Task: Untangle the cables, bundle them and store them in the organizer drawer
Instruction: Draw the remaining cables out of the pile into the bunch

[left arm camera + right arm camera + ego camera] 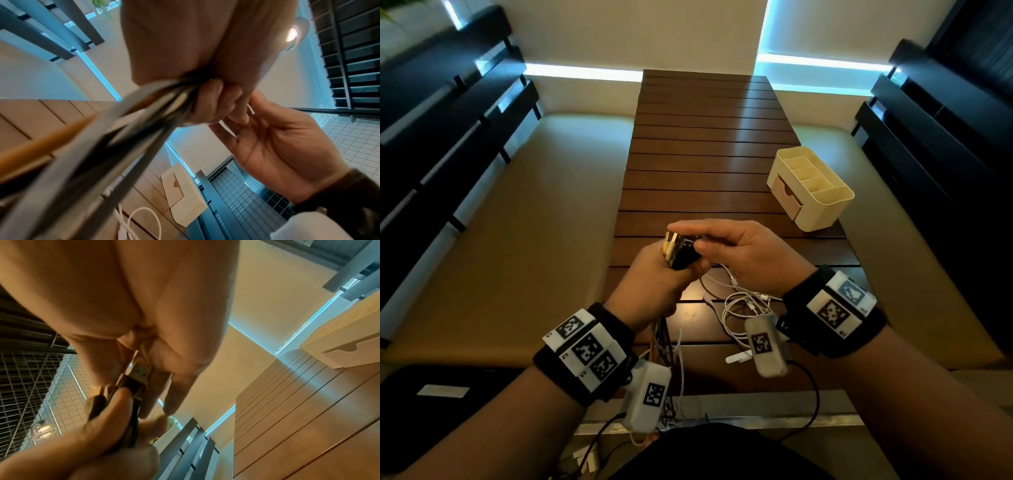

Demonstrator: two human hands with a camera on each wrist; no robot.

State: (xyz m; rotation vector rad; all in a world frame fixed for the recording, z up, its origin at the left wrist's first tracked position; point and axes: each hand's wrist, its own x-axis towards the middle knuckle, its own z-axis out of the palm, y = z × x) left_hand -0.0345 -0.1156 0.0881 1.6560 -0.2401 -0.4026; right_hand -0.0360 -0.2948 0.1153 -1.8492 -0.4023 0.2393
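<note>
My left hand [671,265] is fisted round a bundle of dark and yellowish cables [676,251], held upright above the near end of the slatted wooden table [709,144]. The bundle's tails hang down past the left wrist [115,138]. My right hand [690,236] reaches over from the right and pinches a black USB plug [139,372] at the top of the bundle, between thumb and fingers. A loose tangle of white cables [743,305] lies on the table under my right wrist. The cream organizer [813,185] stands at the right edge, its drawer [787,197] pushed in.
Beige cushioned benches [524,240] flank the table on both sides, with dark slatted backrests [448,113] beyond them. A white cable loop [144,219] lies near the table's front edge. The far half of the table holds nothing I can see.
</note>
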